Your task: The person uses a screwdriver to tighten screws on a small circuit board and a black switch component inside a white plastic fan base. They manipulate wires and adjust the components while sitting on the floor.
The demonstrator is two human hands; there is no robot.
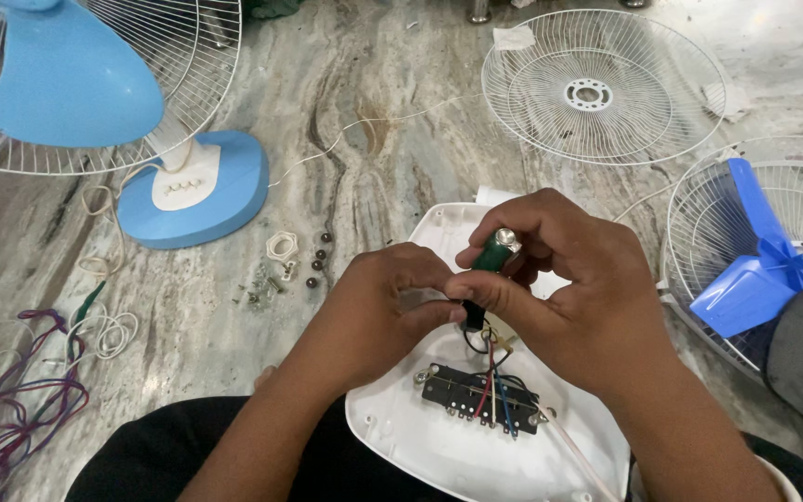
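Two bare hands meet over a white plastic fan base cover [439, 446] that lies hollow side up on the person's lap. The right hand [569, 288] arches from the right with fingers curled shut, pinching a small green cylinder with a shiny metal tip [497, 249] between thumb and forefinger, tip tilted up and away. The left hand [374, 307] comes in from below, knuckles up, its fingertips closed against the cylinder's lower end; what it grips there is hidden. Just beneath the grip, thin black, red and blue wires [490, 376] drop to a black switch block [480, 398] screwed into the cover. Left of the hands, small screws and dark beads [313, 260] lie scattered on the veined marble floor [374, 139]. Farther left stands a blue fan base [202, 191]; beyond the hands lies a white wire fan grille [601, 84], and to the right a blue fan blade [764, 270].
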